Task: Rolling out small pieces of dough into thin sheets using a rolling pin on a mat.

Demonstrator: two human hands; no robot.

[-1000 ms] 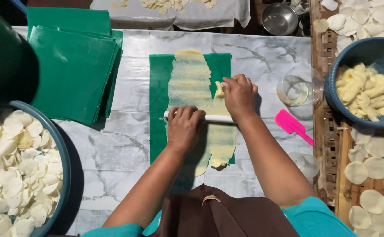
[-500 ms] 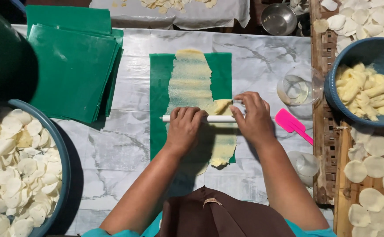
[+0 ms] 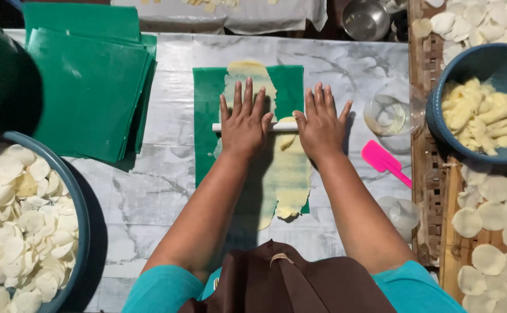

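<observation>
Pressing flat, fingers spread, left hand (image 3: 243,123) and right hand (image 3: 321,123) rest palms-down on a white rolling pin (image 3: 282,126), frame centre. Pin lies crosswise over a yellow dough strip (image 3: 288,174) on a green sheet (image 3: 206,116).

Bare marble (image 3: 160,191) left of hands; pink scraper (image 3: 384,162) right.

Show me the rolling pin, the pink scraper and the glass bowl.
rolling pin (image 3: 283,126), head view, on the white shaft between the two hands.
pink scraper (image 3: 376,157), head view, on its broad blade.
glass bowl (image 3: 387,113), head view, on its see-through base.
</observation>
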